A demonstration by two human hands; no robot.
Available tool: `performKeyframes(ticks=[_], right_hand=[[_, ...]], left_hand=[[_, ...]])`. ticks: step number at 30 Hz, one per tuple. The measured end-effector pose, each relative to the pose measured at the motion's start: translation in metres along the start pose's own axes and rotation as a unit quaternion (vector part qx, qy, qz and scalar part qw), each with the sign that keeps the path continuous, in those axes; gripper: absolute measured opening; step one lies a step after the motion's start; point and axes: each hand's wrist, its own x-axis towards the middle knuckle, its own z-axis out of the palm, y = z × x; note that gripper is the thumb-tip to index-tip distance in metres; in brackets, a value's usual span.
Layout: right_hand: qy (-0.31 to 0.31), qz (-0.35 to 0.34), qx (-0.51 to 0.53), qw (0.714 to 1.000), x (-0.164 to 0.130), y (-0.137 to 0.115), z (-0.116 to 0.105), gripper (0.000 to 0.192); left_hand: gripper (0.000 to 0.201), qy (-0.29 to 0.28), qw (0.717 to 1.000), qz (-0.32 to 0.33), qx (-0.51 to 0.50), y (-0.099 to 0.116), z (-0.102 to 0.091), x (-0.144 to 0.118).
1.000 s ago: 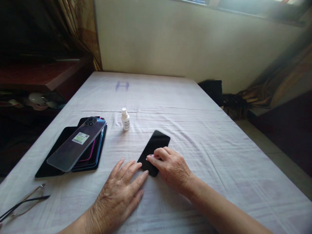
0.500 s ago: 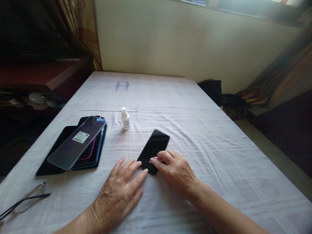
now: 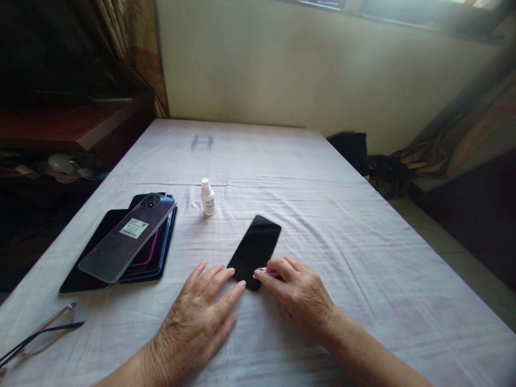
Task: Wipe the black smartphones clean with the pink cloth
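Observation:
A black smartphone (image 3: 255,247) lies screen up and slanted on the cloth-covered table. My left hand (image 3: 201,314) rests with fingers spread, its fingertips touching the phone's lower left edge. At the phone's lower right, my right hand (image 3: 296,290) pinches a small pinkish-white cloth (image 3: 262,271) against the screen. Most of the cloth is hidden by the fingers. Beyond the phone stands a small white bottle (image 3: 208,199) with its cap on.
Several phones and dark tablet-like devices are stacked at the left, topped by a phone in a clear case (image 3: 129,236) bearing a white label. Folded eyeglasses (image 3: 44,333) lie at the front left. A light tablecloth (image 3: 382,290) covers the table; a wooden cabinet (image 3: 100,129) stands beyond its left edge.
My right hand has shifted slightly right and toward me with the cloth, to the phone's right edge. The left hand and the phone have stayed in place.

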Motion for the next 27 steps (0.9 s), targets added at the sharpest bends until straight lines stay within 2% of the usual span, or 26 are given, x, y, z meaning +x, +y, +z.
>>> performKeyframes(ticks=[4, 9, 13, 15, 18, 21, 27], right_hand=[[0.023, 0.045, 0.011, 0.999, -0.008, 0.014, -0.003, 0.032], [0.068, 0.107, 0.064, 0.990, -0.011, 0.027, 0.005, 0.037], [0.090, 0.139, 0.102, 0.981, -0.010, 0.033, 0.010, 0.037], [0.098, 0.146, 0.105, 0.979, -0.011, 0.037, 0.011, 0.037], [0.102, 0.161, 0.106, 0.976, -0.014, 0.044, 0.011, 0.033], [0.105, 0.182, 0.112, 0.971, -0.018, 0.052, 0.011, 0.030], [0.100, 0.196, 0.137, 0.966, -0.019, 0.058, 0.012, 0.030]], left_hand=[[0.032, 0.006, 1.000, 0.007, -0.005, -0.002, -0.004, 0.003], [0.032, -0.004, 1.000, 0.012, -0.011, -0.011, -0.012, 0.016], [0.038, -0.090, 0.993, 0.072, -0.017, -0.024, -0.013, 0.046], [0.038, -0.126, 0.983, 0.133, -0.017, -0.030, -0.010, 0.067], [0.035, -0.146, 0.978, 0.146, 0.038, -0.033, -0.004, 0.101], [0.033, -0.184, 0.957, 0.197, 0.107, -0.031, 0.001, 0.128], [0.045, -0.228, 0.933, 0.243, 0.135, -0.034, 0.007, 0.144]])
